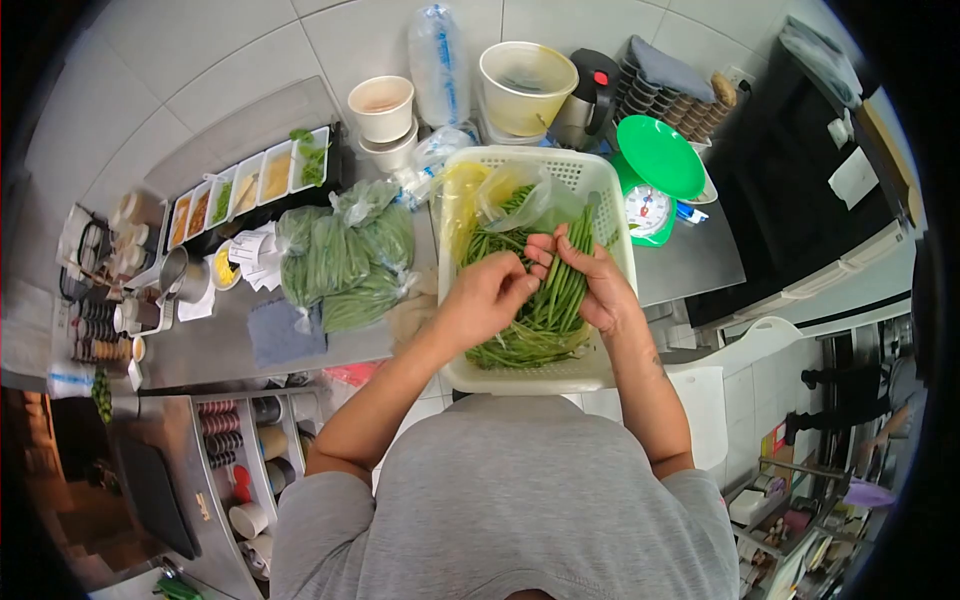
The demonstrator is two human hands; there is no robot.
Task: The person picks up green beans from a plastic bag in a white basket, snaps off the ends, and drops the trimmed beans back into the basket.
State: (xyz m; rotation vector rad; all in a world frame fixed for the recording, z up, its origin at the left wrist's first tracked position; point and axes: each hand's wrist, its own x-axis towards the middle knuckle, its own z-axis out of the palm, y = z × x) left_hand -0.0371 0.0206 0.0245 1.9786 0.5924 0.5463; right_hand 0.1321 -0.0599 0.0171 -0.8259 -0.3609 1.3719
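A bunch of long green beans lies along the palm of my right hand, whose fingers wrap round it. My left hand is closed just left of the bunch, its fingers curled and thumb bent; whatever they pinch is hidden. Both hands are over a white perforated plastic basket. More green beans fill the basket below them. A yellowish clear plastic bag stands open inside its far left part, with beans around it.
Bagged green beans lie left of the basket, beside a blue-grey cloth. A green dial scale stands to the right. Behind are a cream bucket, a kettle and stacked tubs. Ingredient trays sit farther left.
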